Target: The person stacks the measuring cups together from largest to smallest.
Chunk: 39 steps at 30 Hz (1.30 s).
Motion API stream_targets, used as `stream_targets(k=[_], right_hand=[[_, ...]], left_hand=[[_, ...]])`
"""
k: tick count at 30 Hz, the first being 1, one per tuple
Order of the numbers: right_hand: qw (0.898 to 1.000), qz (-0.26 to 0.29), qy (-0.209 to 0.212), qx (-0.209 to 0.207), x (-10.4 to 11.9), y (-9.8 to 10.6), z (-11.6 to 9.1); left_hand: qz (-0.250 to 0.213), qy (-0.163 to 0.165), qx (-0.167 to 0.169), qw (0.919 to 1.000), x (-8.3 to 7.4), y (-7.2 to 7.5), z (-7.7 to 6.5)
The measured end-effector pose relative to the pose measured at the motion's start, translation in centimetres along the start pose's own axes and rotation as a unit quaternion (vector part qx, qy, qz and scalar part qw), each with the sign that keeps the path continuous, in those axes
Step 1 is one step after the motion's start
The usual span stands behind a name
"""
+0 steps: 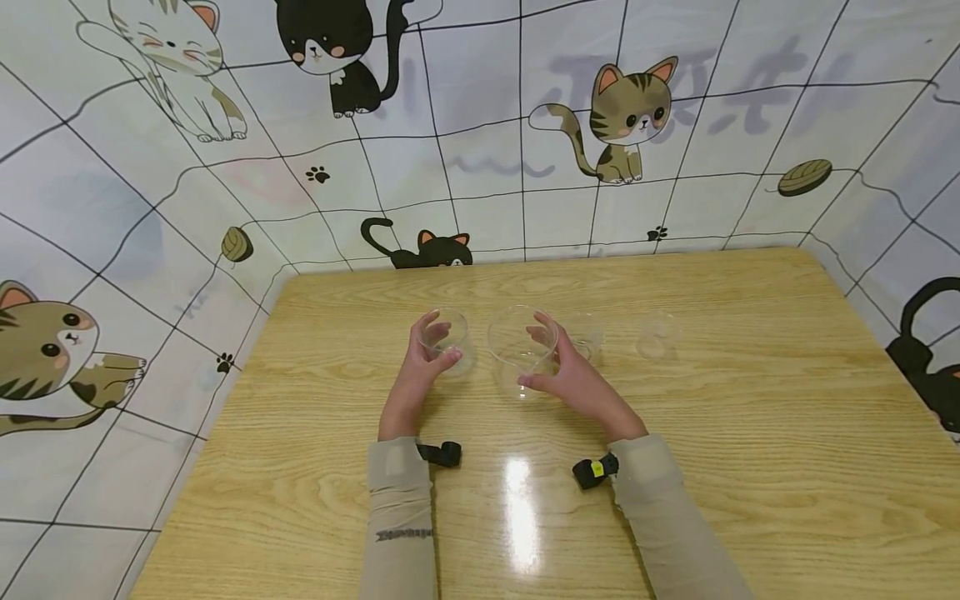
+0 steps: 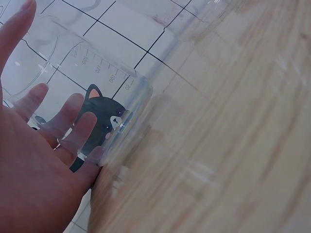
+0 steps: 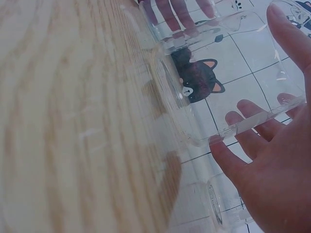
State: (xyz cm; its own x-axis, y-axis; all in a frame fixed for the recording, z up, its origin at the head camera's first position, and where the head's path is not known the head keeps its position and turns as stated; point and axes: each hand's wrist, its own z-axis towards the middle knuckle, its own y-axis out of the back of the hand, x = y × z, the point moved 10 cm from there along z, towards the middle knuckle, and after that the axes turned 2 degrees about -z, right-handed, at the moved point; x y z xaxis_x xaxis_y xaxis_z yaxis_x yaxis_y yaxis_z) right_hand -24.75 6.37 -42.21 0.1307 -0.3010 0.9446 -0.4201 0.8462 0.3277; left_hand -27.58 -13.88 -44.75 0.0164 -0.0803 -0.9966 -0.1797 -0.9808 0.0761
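A clear glass beaker stands on the table, and my left hand holds it from the left, thumb in front and fingers round the far side. In the left wrist view, printed volume marks show on the beaker wall. Just right of it stands a larger clear beaker. My right hand holds that one from its right side, and the right wrist view has the fingers against the glass. Through the glass, the two beakers appear close together.
Right of my right hand stands a smaller clear glass vessel, partly behind the fingers. Farther right is another faint transparent vessel. Everything sits on a wood-grain table, with a cat-patterned wall covering along its back and sides.
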Motion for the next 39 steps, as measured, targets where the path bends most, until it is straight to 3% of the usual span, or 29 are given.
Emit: stream_targets(k=[23,35,39], right_hand=[[1.0,0.005,-0.003,-0.001,-0.1,0.0,-0.1],[1.0,0.005,-0.004,-0.002,-0.1,0.0,-0.1],[1.0,0.004,-0.003,-0.004,-0.1,0.0,0.0]], left_hand=[[0.003,0.001,0.0,1.0,0.0,-0.1,0.0],[0.006,-0.001,-0.01,0.9999,1.9,0.6,0.8],[0.005,0.003,-0.006,1.0,0.9,0.3,0.4]])
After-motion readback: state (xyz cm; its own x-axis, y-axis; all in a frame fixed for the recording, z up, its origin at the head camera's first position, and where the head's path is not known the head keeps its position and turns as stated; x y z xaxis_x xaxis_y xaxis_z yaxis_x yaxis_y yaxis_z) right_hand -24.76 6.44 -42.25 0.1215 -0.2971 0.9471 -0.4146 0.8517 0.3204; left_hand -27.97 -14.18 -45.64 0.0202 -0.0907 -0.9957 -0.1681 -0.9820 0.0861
